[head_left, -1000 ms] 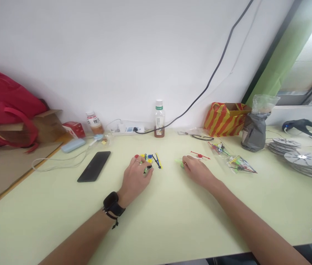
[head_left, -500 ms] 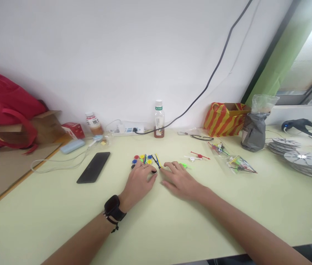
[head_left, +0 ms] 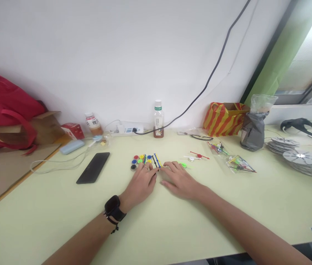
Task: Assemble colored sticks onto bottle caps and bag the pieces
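Observation:
Several small round plastic discs in red, blue, yellow, green and black (head_left: 136,162) lie grouped beyond my left hand (head_left: 141,182). Thin coloured strips stand among them. Just to their right, a black arrow-like strip (head_left: 154,161) and a blue one (head_left: 156,159), with yellow beside it, lie side by side. My left index finger stretches to their near ends, its thumb below. From the other side, the right hand (head_left: 180,180) rests open, its index fingertip touching or almost touching the same ends. A bright green piece (head_left: 183,165) shows just past its fingers.
Red (head_left: 199,156) and white (head_left: 191,159) pointer pieces lie to the right, before bagged parts (head_left: 238,164). A phone (head_left: 93,168) lies left. Behind stand a drink bottle (head_left: 158,121) and a striped bag (head_left: 223,119). Stacked grey discs (head_left: 301,158) sit far right.
My left index finger has straightened towards the strips, and the dark spot at its tip is out of sight. The black and blue strips now lie more nearly parallel. The right hand barely moved.

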`<action>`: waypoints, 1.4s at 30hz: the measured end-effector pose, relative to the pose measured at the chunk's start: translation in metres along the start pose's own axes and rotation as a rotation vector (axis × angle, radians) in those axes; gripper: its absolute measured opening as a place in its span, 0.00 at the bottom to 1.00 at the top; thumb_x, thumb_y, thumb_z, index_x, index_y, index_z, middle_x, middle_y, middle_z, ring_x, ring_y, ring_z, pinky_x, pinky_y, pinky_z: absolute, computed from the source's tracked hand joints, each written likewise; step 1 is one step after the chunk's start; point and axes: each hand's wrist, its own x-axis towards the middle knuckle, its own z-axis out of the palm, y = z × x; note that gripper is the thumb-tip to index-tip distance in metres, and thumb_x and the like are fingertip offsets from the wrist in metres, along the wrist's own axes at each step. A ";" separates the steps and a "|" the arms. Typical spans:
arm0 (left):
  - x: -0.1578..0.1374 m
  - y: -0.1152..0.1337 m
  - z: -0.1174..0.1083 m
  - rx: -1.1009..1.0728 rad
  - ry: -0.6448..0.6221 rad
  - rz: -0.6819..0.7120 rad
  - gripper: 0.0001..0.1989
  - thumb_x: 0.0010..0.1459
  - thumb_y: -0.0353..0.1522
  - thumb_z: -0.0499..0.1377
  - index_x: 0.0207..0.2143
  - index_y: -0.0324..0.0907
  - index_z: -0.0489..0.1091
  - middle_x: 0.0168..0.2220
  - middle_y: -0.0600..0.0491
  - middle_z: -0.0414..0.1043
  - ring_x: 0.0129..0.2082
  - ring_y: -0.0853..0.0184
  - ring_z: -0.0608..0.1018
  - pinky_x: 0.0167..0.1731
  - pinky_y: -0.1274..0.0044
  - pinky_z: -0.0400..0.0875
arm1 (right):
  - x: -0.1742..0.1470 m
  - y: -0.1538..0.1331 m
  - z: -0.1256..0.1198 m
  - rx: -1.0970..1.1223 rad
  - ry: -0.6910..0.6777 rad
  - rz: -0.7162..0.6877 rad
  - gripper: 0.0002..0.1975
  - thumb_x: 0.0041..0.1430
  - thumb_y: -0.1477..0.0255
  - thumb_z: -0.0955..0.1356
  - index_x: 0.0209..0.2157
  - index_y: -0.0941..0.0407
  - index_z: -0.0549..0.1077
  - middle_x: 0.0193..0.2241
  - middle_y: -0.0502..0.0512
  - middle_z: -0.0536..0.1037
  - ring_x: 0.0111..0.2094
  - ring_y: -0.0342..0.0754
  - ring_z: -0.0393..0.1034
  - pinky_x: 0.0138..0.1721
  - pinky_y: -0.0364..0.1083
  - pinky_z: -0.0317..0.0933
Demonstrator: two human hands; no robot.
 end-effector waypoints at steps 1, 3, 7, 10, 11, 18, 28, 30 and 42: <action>0.000 0.000 0.000 -0.003 0.000 -0.004 0.19 0.69 0.27 0.50 0.56 0.46 0.73 0.43 0.47 0.68 0.45 0.54 0.68 0.50 0.60 0.67 | 0.000 0.000 0.000 -0.004 0.001 0.008 0.23 0.71 0.63 0.63 0.64 0.53 0.63 0.60 0.64 0.67 0.57 0.60 0.60 0.55 0.60 0.61; 0.000 0.000 0.000 -0.006 0.000 -0.006 0.18 0.69 0.27 0.50 0.54 0.45 0.74 0.43 0.47 0.68 0.45 0.55 0.68 0.50 0.60 0.68 | 0.001 0.001 0.000 -0.021 -0.004 0.018 0.24 0.71 0.62 0.63 0.65 0.52 0.62 0.61 0.65 0.66 0.58 0.61 0.59 0.56 0.61 0.60; 0.000 0.004 0.000 -0.057 0.020 0.001 0.14 0.67 0.27 0.53 0.49 0.45 0.76 0.42 0.47 0.70 0.45 0.55 0.70 0.51 0.59 0.68 | 0.001 0.001 -0.001 -0.019 0.000 0.024 0.22 0.72 0.62 0.61 0.63 0.51 0.64 0.61 0.64 0.66 0.58 0.61 0.59 0.55 0.61 0.61; -0.001 0.010 -0.003 -0.192 -0.024 0.038 0.13 0.66 0.27 0.55 0.48 0.47 0.76 0.42 0.48 0.72 0.47 0.56 0.72 0.52 0.61 0.69 | 0.001 0.003 -0.002 0.005 0.025 0.011 0.18 0.72 0.70 0.61 0.60 0.51 0.67 0.59 0.63 0.68 0.57 0.59 0.60 0.54 0.59 0.62; -0.002 0.012 -0.005 -0.249 -0.051 0.055 0.13 0.65 0.28 0.56 0.48 0.47 0.76 0.43 0.48 0.73 0.48 0.56 0.72 0.53 0.62 0.69 | 0.000 0.003 -0.002 0.018 0.027 -0.002 0.17 0.71 0.73 0.60 0.58 0.51 0.69 0.58 0.62 0.69 0.56 0.59 0.60 0.53 0.59 0.62; 0.000 0.015 -0.011 -0.479 -0.040 0.037 0.05 0.61 0.33 0.63 0.40 0.47 0.78 0.40 0.49 0.76 0.45 0.58 0.76 0.49 0.66 0.70 | -0.001 0.007 -0.005 0.183 0.036 -0.071 0.12 0.68 0.80 0.63 0.42 0.53 0.76 0.42 0.57 0.77 0.48 0.53 0.66 0.49 0.53 0.64; 0.004 0.007 -0.003 -0.767 0.082 -0.182 0.11 0.59 0.38 0.68 0.35 0.42 0.71 0.35 0.53 0.71 0.33 0.67 0.72 0.32 0.76 0.67 | -0.009 -0.005 -0.027 0.315 -0.063 -0.089 0.08 0.67 0.79 0.63 0.39 0.54 0.71 0.41 0.56 0.75 0.43 0.51 0.68 0.46 0.51 0.65; 0.005 0.006 0.000 -0.780 0.092 -0.181 0.11 0.59 0.38 0.68 0.36 0.42 0.72 0.37 0.52 0.71 0.34 0.67 0.72 0.33 0.76 0.68 | -0.011 -0.005 -0.030 0.355 -0.083 -0.049 0.08 0.66 0.80 0.63 0.41 0.53 0.69 0.41 0.55 0.75 0.41 0.50 0.68 0.44 0.50 0.65; 0.003 0.008 0.004 -0.744 -0.026 -0.204 0.11 0.64 0.39 0.63 0.44 0.43 0.78 0.43 0.48 0.76 0.38 0.65 0.76 0.38 0.74 0.72 | -0.011 0.031 -0.019 0.345 0.042 0.180 0.06 0.66 0.77 0.59 0.39 0.54 0.65 0.36 0.53 0.71 0.36 0.49 0.65 0.38 0.48 0.60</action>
